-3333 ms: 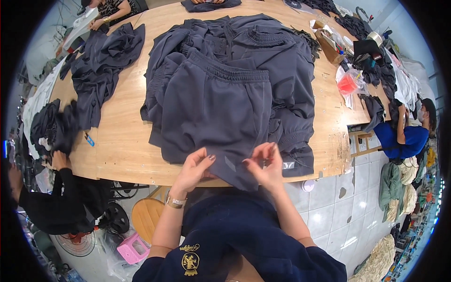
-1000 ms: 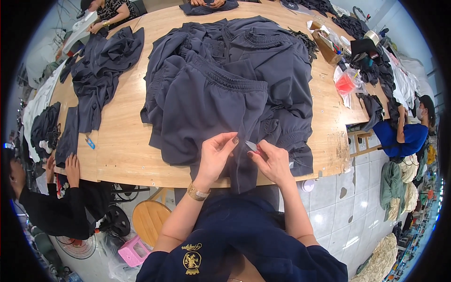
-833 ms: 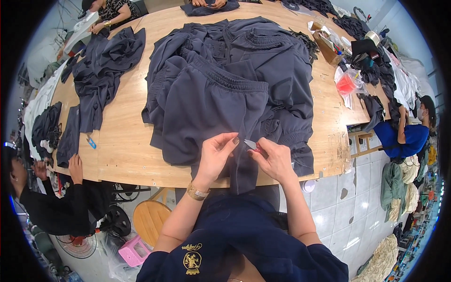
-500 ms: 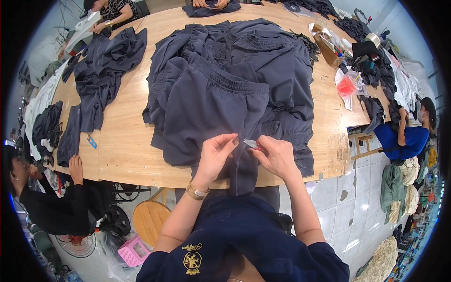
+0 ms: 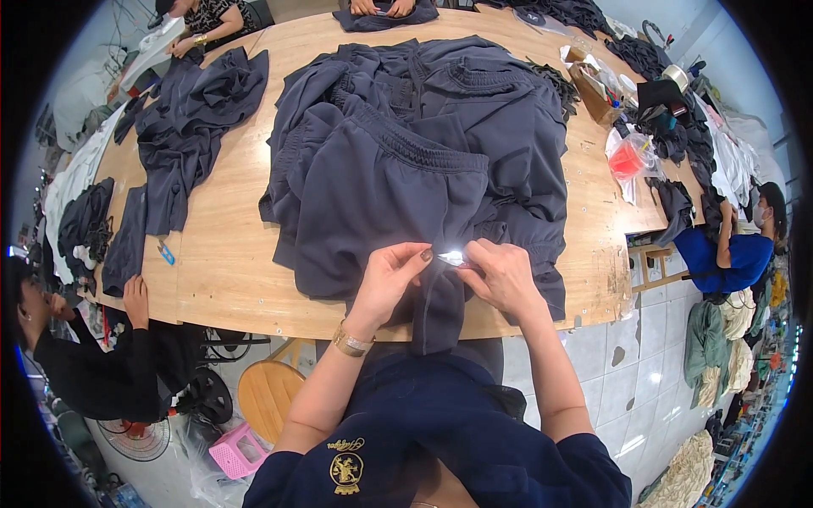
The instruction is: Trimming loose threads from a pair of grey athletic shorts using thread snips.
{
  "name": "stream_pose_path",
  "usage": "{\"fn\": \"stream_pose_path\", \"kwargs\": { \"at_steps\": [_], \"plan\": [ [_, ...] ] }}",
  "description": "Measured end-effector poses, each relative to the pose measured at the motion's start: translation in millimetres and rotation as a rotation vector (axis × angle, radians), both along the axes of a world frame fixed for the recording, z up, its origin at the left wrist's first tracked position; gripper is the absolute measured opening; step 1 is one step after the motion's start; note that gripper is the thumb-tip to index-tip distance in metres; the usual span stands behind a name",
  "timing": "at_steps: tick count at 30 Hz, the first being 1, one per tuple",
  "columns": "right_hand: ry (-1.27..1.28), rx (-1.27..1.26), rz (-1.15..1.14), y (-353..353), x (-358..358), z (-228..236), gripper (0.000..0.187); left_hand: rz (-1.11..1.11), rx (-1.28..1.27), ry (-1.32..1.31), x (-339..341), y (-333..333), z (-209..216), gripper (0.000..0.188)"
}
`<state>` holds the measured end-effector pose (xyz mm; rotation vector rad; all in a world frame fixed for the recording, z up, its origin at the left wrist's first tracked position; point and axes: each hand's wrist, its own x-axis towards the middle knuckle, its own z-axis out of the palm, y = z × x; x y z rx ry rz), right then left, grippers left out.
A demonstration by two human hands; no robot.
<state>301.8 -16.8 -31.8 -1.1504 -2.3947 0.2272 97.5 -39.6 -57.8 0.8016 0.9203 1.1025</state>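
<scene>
I receive a bright, evenly lit view from the head camera. Highlights on the floor tiles (image 5: pixel 614 389) indicate light from above. A white glare washes out the snips (image 5: pixel 451 257) at the right hand (image 5: pixel 504 275). Shadows on the tabletop (image 5: pixel 220 271) are soft; the dark trousers (image 5: pixel 373 203) show low contrast. I note fisheye bending of straight edges, black corners and bluish, smeared detail near the rim.
</scene>
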Motion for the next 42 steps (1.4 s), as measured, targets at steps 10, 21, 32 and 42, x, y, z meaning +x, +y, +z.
{"fn": "stream_pose_path", "kwargs": {
  "at_steps": [10, 21, 32, 42],
  "plan": [
    [0.028, -0.056, 0.003, 3, 0, 2, 0.022, -0.036, -0.043, -0.074, -1, 4, 3, 0.021],
    [0.020, -0.074, -0.006, 4, 3, 1, 0.021, -0.054, -0.080, -0.112, -1, 6, 2, 0.020],
    [0.792, -0.543, -0.071, -5, -13, -17, 0.017, 0.036, 0.040, 0.005, 6, 4, 5, 0.017],
    [1.218, -0.944, -0.163, -19, -26, -19, 0.012, 0.106, 0.735, 0.746, 13, -1, 36, 0.034]
  ]
}}
